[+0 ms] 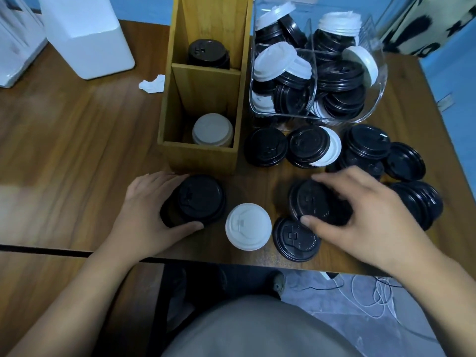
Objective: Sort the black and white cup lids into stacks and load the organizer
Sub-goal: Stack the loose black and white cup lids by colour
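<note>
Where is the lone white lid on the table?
Head view, lower centre: the white lid sits between the black stack in the left hand and a black lid.

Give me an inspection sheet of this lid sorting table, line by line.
Surface: wooden table.
Job's things: organizer holds black lids at the back, white lids in front; clear bin of mixed lids; loose black lids and one white lid on the table.
Clutter: crumpled paper, white box.
Hands: left hand grips a black stack; right hand pinches a black lid.
Cables: white cables on the floor.
Surroundings: blue wall.
</note>
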